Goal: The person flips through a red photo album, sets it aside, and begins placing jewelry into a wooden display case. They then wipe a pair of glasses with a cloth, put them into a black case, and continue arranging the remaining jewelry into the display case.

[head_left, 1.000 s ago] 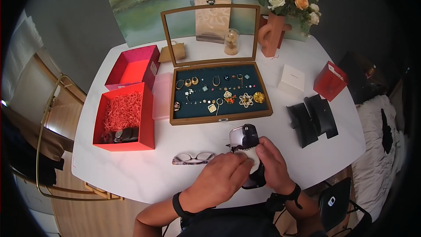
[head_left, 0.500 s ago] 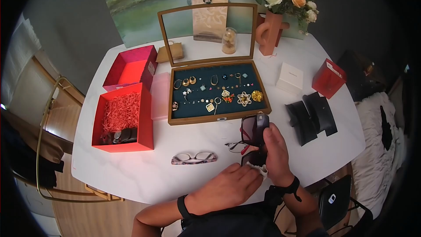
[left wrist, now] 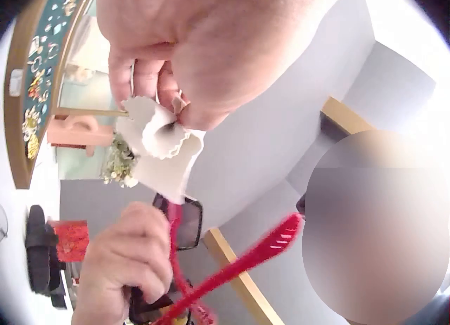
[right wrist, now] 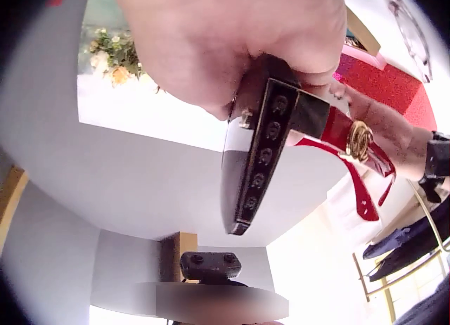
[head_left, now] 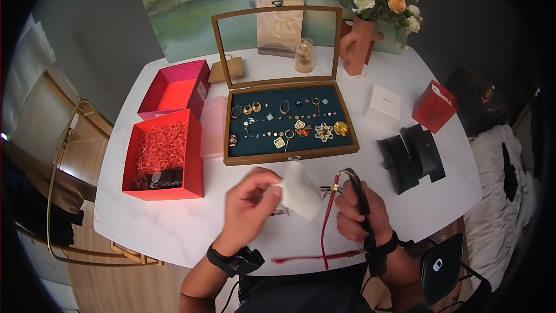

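Note:
In the head view my left hand pinches a white cleaning cloth, which hangs out to the right. My right hand grips a pair of sunglasses by the dark front, its red temples unfolded toward my body. The right wrist view shows the sunglasses' thick black rim with ornaments along it and a gold emblem on the red temple. In the left wrist view the cloth curls up under the left fingertips, apart from the lenses. Thin-framed eyeglasses lie behind the sunglasses, partly hidden.
Beyond the hands stands an open glass-lidded jewelry case with several pieces. A red box of shredded paper is at left. A black glasses case, a white box and a red box sit at right.
The left hand has drawn the cloth away from the lenses, up and to the left. The right hand has turned the sunglasses, so the red temples now point toward the body.

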`<action>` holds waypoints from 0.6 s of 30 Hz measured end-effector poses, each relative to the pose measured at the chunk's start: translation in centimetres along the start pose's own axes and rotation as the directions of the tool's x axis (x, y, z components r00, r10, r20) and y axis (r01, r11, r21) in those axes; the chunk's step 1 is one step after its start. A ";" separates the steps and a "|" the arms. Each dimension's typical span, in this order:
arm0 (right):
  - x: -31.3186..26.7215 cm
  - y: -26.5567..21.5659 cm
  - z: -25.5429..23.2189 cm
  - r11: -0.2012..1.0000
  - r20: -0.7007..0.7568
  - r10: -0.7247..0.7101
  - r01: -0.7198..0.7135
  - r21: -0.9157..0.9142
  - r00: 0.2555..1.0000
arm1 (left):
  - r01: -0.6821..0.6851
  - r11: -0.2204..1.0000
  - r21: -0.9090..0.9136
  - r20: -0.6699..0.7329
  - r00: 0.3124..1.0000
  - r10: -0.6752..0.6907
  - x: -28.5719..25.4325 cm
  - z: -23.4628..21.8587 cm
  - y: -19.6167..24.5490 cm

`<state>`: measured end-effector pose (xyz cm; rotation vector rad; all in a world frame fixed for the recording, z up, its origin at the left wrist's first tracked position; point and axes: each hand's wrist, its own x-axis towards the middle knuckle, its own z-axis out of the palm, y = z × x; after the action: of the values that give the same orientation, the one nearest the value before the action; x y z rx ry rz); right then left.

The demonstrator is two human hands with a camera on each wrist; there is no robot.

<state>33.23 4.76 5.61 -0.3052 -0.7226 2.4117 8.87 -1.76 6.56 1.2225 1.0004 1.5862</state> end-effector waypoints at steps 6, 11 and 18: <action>0.9 0.8 1.6 0.982 -0.127 0.017 -0.041 -0.185 0.992 | 0.340 0.874 -0.346 0.389 0.900 -0.196 -1.7 2.5 -1.7; 0.7 0.9 2.1 0.986 -0.152 -0.015 -0.011 -0.168 0.988 | 0.319 0.847 -0.425 0.326 0.927 -0.186 -1.7 2.4 -2.5; 1.3 1.7 0.5 0.994 -0.121 0.107 -0.109 -0.007 0.987 | 0.281 0.724 -0.630 0.180 0.960 -0.216 -1.7 2.4 -3.4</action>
<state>31.20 4.16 5.06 -0.5036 -0.6841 2.4659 12.03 -2.17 3.37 0.6297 0.4430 1.4572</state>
